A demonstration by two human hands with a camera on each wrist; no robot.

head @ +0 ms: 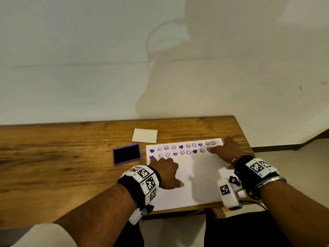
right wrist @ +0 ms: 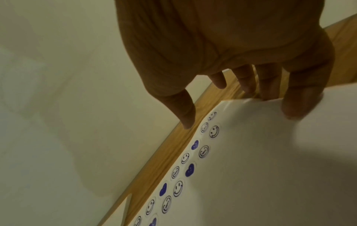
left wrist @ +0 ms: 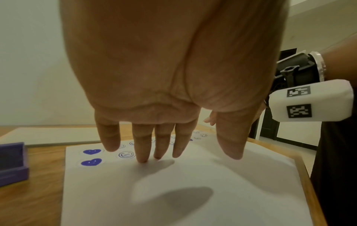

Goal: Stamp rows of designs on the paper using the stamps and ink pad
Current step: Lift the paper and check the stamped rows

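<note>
A white sheet of paper [head: 194, 177] is lying on the wooden table [head: 62, 157], near its right end and reaching the front edge. Two rows of purple prints are running along the far edge of the paper: hearts [head: 181, 146] and smiling faces [head: 173, 147] mixed together. The second row is shorter than the first and is stopping before the right edge.

The left hand [head: 164, 172] is resting on the left part of the paper with fingers straight and spread, the fingertips [left wrist: 142, 159] pressing on the sheet just below the second row. It is holding nothing. The right hand [head: 226, 151] is lying at the far right corner of the paper, fingers stretched out and loose, the thumb [right wrist: 295, 105] touching the sheet and the other fingers reaching over the edge to the table. It is also grasping nothing.

The purple ink pad [head: 127, 154] is sitting open on the table just left of the paper. A small cream card [head: 144, 135] is lying behind the paper. No stamp can be seen.
</note>
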